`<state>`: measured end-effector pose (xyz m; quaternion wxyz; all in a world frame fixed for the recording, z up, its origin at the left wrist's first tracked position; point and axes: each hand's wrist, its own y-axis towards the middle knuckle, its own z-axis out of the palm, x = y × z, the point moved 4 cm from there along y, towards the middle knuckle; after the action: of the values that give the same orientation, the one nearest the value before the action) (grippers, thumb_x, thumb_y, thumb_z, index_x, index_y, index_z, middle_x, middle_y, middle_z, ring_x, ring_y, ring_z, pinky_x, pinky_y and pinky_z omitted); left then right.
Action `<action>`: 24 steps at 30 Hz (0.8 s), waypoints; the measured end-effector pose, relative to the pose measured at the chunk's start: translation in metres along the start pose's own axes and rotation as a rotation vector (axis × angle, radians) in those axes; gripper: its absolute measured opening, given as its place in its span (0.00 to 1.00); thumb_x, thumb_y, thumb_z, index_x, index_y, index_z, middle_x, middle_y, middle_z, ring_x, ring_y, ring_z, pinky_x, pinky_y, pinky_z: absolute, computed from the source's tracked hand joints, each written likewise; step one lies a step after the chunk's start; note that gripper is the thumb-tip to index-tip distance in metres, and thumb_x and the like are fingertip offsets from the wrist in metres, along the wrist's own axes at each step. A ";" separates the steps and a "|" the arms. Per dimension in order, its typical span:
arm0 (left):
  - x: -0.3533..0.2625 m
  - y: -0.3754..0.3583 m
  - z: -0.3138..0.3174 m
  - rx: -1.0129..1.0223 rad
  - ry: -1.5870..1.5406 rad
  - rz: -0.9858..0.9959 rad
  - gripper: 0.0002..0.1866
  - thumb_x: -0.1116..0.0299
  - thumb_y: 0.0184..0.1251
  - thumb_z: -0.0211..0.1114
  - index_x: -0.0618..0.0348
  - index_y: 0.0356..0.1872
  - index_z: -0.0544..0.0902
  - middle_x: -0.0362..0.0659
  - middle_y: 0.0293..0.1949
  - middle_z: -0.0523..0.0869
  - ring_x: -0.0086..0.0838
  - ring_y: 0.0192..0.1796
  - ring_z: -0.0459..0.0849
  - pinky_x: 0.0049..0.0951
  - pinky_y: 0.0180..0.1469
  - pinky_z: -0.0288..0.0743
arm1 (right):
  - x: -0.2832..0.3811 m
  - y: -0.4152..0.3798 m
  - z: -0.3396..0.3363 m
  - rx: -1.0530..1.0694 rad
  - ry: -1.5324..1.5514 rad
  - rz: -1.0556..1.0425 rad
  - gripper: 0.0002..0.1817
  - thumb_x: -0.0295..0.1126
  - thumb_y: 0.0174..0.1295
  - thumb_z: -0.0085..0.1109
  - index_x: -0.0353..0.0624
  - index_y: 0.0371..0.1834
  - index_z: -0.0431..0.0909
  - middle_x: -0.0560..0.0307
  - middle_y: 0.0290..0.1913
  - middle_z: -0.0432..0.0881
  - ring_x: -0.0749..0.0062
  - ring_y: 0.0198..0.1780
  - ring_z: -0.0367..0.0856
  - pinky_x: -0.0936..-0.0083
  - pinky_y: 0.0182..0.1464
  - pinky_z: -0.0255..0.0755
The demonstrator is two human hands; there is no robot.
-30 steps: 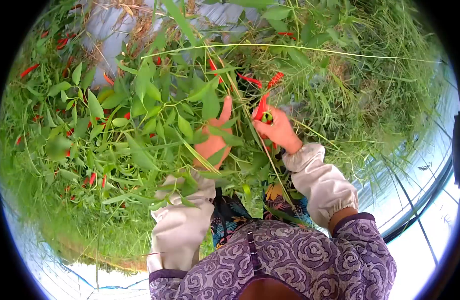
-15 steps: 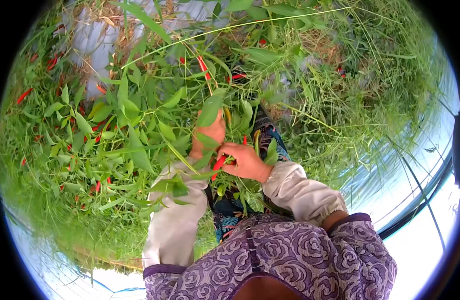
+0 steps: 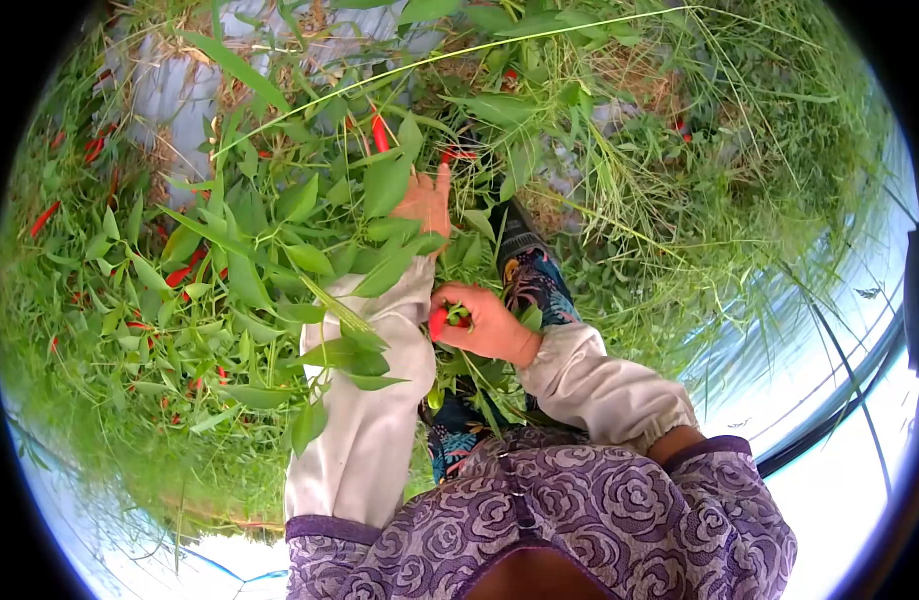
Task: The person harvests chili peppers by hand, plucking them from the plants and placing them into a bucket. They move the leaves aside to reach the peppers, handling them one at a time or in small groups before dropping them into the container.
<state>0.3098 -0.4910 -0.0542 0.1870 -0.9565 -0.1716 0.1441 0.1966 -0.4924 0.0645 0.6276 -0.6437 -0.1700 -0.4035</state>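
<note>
My right hand [image 3: 492, 325] is closed around red peppers [image 3: 439, 323] with green stems, held low over my legs. Farther forward, my left hand [image 3: 426, 208] reaches in among the leaves. Part of it is behind a broad green leaf [image 3: 387, 184], and one finger points up and away from me. Just beyond its fingertips is a red pepper [image 3: 381, 133] hanging upright. Another red pepper [image 3: 458, 154] lies to the right of that finger. Whether the left hand touches either of them cannot be made out.
Leafy pepper plants [image 3: 250, 270] with several red peppers spread at the left. Grey plastic sheeting [image 3: 170, 95] shows at the upper left. Tall grass [image 3: 700, 200] grows at the right, and a long stalk crosses the top. My patterned trouser leg [image 3: 540, 285] stands between the plants.
My left hand has moved forward, away from my right hand, toward the upright red pepper. The right hand stays almost in place with its peppers. The view has shifted slightly.
</note>
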 end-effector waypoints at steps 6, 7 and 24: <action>0.010 -0.034 -0.010 0.156 -0.061 0.082 0.13 0.70 0.57 0.60 0.55 0.43 0.84 0.45 0.42 0.78 0.40 0.49 0.77 0.41 0.42 0.78 | 0.020 -0.025 -0.033 -0.149 0.483 0.084 0.07 0.26 0.60 0.66 0.40 0.38 0.78 0.60 0.34 0.82 0.77 0.30 0.80 0.80 0.35 0.73; 0.014 -0.039 -0.020 0.119 -0.164 0.056 0.05 0.70 0.57 0.62 0.56 0.33 0.82 0.45 0.40 0.77 0.41 0.49 0.77 0.42 0.44 0.76 | 0.019 -0.032 -0.043 -0.235 0.611 0.186 0.07 0.27 0.62 0.65 0.40 0.39 0.79 0.59 0.34 0.83 0.77 0.30 0.80 0.81 0.35 0.74; 0.054 -0.143 -0.102 -0.079 -0.589 0.020 0.13 0.74 0.52 0.71 0.62 0.41 0.82 0.52 0.50 0.77 0.51 0.53 0.75 0.44 0.54 0.72 | -0.041 -0.014 -0.179 -0.147 1.016 0.607 0.08 0.34 0.64 0.61 0.41 0.36 0.76 0.48 0.44 0.84 0.66 0.38 0.84 0.67 0.39 0.80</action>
<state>0.3539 -0.3770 0.0838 0.0904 -0.8816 -0.2147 0.4105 0.1063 -0.6481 0.0232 0.6713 -0.4316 0.3719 -0.4741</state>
